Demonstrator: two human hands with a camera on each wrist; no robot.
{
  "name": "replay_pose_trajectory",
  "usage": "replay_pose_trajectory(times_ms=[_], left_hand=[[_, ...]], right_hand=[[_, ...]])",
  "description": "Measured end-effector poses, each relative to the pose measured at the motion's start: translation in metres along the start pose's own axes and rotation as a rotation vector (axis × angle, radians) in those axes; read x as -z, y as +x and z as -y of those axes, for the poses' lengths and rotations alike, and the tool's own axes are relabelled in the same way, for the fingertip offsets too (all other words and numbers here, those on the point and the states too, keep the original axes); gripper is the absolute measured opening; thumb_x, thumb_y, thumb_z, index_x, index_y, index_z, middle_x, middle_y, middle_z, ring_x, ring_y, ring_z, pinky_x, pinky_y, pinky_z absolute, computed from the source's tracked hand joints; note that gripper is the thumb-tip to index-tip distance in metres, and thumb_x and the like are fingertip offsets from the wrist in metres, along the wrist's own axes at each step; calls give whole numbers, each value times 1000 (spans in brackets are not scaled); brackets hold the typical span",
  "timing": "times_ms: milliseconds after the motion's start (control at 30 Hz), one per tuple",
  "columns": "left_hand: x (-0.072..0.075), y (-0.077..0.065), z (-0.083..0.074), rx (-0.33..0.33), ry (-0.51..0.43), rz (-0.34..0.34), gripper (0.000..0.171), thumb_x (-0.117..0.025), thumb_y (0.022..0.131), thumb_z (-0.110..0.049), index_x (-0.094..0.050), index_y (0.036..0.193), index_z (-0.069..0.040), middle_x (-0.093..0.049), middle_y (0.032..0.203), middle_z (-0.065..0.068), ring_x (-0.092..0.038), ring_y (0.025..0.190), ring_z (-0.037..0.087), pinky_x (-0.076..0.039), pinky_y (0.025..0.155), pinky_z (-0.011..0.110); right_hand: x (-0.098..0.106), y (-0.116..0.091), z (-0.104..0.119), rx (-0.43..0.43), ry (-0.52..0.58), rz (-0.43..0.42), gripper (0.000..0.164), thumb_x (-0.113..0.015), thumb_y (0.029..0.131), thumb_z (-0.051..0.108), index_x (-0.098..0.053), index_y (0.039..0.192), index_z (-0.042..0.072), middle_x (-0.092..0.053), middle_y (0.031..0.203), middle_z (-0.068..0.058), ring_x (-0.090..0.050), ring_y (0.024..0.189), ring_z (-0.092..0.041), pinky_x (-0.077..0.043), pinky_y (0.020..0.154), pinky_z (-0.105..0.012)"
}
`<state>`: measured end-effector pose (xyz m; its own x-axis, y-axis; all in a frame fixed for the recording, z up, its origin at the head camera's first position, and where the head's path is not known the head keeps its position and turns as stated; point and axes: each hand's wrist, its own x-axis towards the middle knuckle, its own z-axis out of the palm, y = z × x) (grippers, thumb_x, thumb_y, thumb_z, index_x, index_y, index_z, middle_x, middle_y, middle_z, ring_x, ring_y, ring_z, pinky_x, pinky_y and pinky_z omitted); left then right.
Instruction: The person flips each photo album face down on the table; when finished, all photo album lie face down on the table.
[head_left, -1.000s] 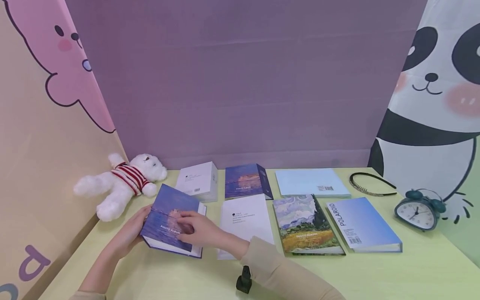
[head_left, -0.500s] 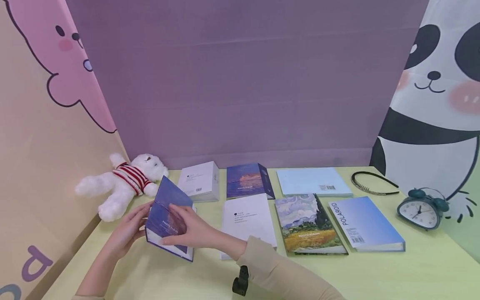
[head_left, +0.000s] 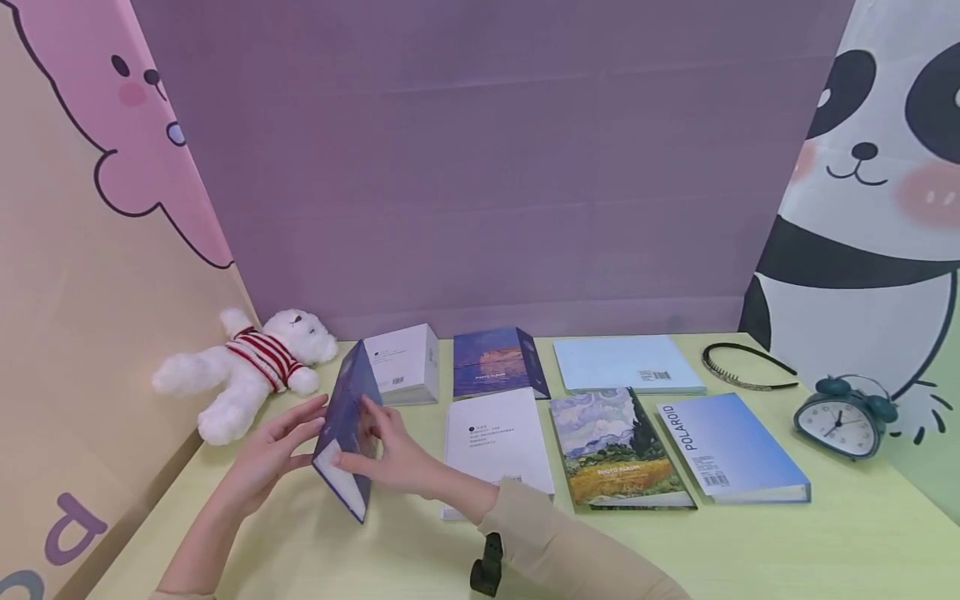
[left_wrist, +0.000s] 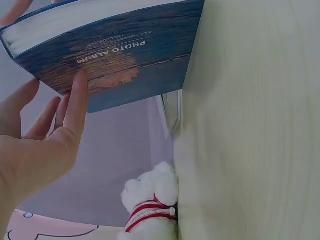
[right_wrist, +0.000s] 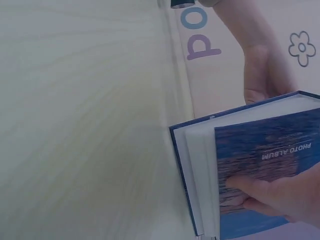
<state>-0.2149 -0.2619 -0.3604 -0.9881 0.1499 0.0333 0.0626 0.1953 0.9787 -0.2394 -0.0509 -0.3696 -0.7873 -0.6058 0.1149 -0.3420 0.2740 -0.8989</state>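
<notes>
A dark blue photo album (head_left: 340, 421) with a painted sea scene stands on edge between my hands, near the left front of the table. My left hand (head_left: 262, 458) is on its left side, fingers extended and fingertips touching the cover, as the left wrist view also shows. My right hand (head_left: 401, 457) lies on the other side. In the right wrist view, its straight fingers (right_wrist: 257, 190) rest on a cover that sits back from the white page edges (right_wrist: 200, 150). The album's lower edge is right at the tabletop.
Behind and right lie a white-backed album (head_left: 408, 362), another sea album (head_left: 487, 358), a pale blue one (head_left: 622, 362), a white one (head_left: 491, 433), a landscape one (head_left: 611, 450) and a POLAROID one (head_left: 738, 454). A plush bear (head_left: 262, 358), headband (head_left: 742, 382) and alarm clock (head_left: 840, 423) flank them.
The album has turned from lying tilted with its cover facing up to standing on edge. My left hand has shifted onto its outer face, while my right hand has stayed against the cover.
</notes>
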Motion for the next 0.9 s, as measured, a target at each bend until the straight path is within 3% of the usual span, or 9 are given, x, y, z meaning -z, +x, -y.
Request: replay_pose_trajectory(times_ms=[133,233,400,567,767,900], left_hand=[[-3,2,-2,8,12,0,57,-51,97,-29,-32,146,-4,-36,147,14,-54,105,-8,-51,85,28],[-4,3,-1,20,12,5,57,-51,97,-30,-32,145,-5,-38,145,12,-54,104,-8,-52,86,29],[-7,4,3,38,10,45,59,-49,98,-33,-31,145,-1,-52,135,5,-55,105,-4,-53,86,31],[-8,5,9,50,15,61,58,-45,100,-34,-32,143,2,-59,123,0,-58,102,-1,-53,85,31],[-6,8,17,9,71,139,52,-46,100,-30,-38,138,4,-48,135,18,-56,106,-3,-52,91,37],[-5,11,22,5,92,190,49,-46,100,-27,-40,139,1,-41,143,20,-53,109,-5,-49,95,41]], right_hand=[[6,-1,4,-47,97,-28,80,-54,90,53,-22,150,10,-29,149,-14,-41,132,-34,-39,106,-43],[9,-2,6,-107,151,-76,74,-48,91,56,-32,146,8,-37,148,-13,-42,132,-33,-41,104,-44],[11,-3,4,-173,274,-105,67,-53,91,47,-38,142,6,-41,145,-13,-46,127,-31,-43,101,-49],[12,-4,1,-112,342,-118,62,-59,91,34,-36,143,8,-37,147,-12,-47,127,-32,-44,100,-46],[14,-7,-2,-14,402,-124,65,-58,93,22,-25,149,19,-30,149,-10,-46,127,-33,-49,95,-42],[17,-12,-2,-36,443,-119,69,-56,93,14,-18,151,14,-27,151,-14,-46,127,-35,-52,91,-41]])
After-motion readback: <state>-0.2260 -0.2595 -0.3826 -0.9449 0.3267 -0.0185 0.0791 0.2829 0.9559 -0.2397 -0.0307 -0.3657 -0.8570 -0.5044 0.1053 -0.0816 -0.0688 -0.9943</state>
